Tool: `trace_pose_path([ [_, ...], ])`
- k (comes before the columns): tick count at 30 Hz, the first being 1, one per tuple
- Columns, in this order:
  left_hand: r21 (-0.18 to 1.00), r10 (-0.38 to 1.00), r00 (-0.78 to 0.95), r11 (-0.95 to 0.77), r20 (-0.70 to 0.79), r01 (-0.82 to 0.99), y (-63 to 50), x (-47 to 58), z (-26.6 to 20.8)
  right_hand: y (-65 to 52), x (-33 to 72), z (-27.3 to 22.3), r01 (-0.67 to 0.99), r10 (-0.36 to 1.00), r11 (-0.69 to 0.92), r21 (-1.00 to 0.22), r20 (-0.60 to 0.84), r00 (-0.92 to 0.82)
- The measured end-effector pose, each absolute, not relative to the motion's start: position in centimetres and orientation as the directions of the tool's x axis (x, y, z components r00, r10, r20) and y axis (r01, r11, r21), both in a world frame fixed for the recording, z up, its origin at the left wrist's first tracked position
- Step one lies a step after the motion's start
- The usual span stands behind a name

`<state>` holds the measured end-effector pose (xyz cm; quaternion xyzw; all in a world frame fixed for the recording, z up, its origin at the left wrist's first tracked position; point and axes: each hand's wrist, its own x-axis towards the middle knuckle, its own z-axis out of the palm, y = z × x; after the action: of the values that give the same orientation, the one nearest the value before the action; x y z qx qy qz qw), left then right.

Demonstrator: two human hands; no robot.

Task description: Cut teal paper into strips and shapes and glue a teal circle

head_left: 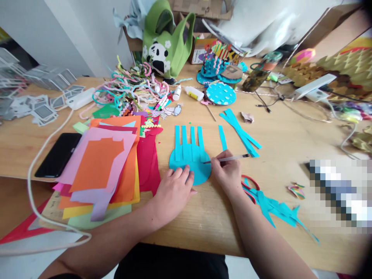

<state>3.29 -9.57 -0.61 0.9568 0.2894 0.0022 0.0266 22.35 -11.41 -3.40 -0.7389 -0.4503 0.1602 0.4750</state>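
Observation:
A round piece of blue paper (200,175) lies on the table in front of me, with several blue strips (192,140) laid side by side across its upper half and sticking out past its far edge. My left hand (176,186) rests on its lower left part, fingers stretched out. In my right hand (228,170) is a slim pen (234,158), pinched between the fingers, its tip at the paper near the rightmost strip. Just beyond that hand lies a loose blue strip (222,137). Red-handled scissors (252,179) are by my right wrist, partly covered by blue scraps (276,209).
Coloured paper sheets (99,166) and a black phone (58,155) lie at the left. Farther back are pipe cleaners (130,87), a glue bottle (194,93), a dotted blue disc (221,94) and a green panda bag (168,46). More blue strips (241,131) lie crossed at the right.

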Motion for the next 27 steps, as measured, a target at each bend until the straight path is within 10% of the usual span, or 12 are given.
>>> trace_pose_path([
  [16,0.062,0.554,0.832,-0.83,-0.016,0.554,-9.57,3.26,-0.64,-11.5,22.24,-3.12,0.506,0.809,-0.123,-0.854,0.209,0.549],
  [27,0.05,0.556,0.829,-0.831,0.058,0.553,-9.46,3.41,-1.13,-12.07,22.6,-3.66,0.57,0.549,0.124,-0.812,0.535,0.642],
])
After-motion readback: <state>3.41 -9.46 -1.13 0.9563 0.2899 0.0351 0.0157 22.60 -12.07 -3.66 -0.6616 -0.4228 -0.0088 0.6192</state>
